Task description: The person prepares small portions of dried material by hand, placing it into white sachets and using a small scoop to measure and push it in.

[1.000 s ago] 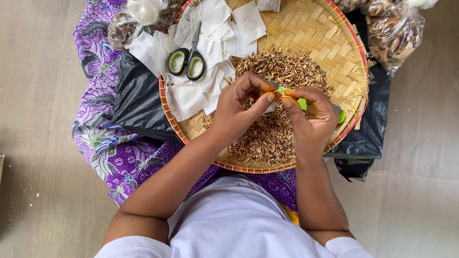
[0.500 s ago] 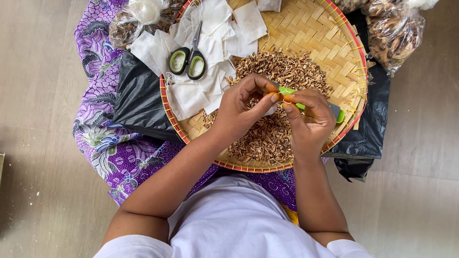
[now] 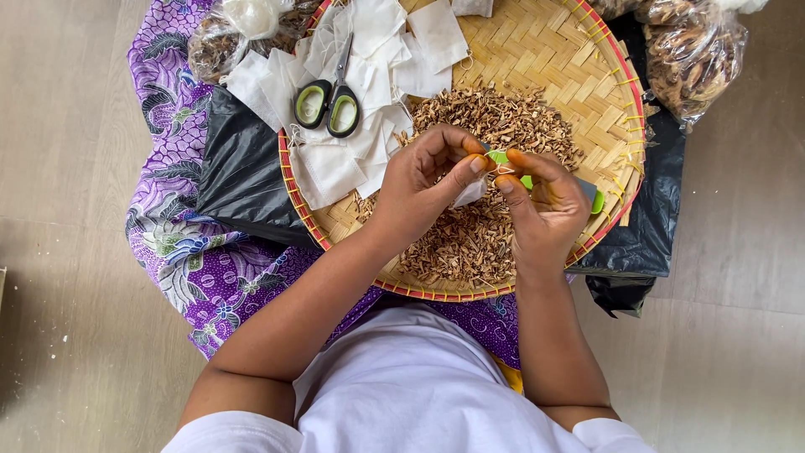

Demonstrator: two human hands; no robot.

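**Both hands pinched together over the woven tray**

Head view: the left hand [image 3: 423,189] and right hand [image 3: 543,210] meet above the heap of dried brown herb pieces [image 3: 478,226] on the round woven tray [image 3: 587,67]. The left fingertips [image 3: 476,164] nip a small white sachet [image 3: 470,193], which hangs just below them. The right hand is closed round a green-handled tool [image 3: 537,180]; its long axis runs left to right, its far end poking out past the palm. Both hands touch at the sachet, neither nearer. Green-handled scissors [image 3: 329,102] lie well apart on the loose white sachets [image 3: 369,50], on the left hand's side.
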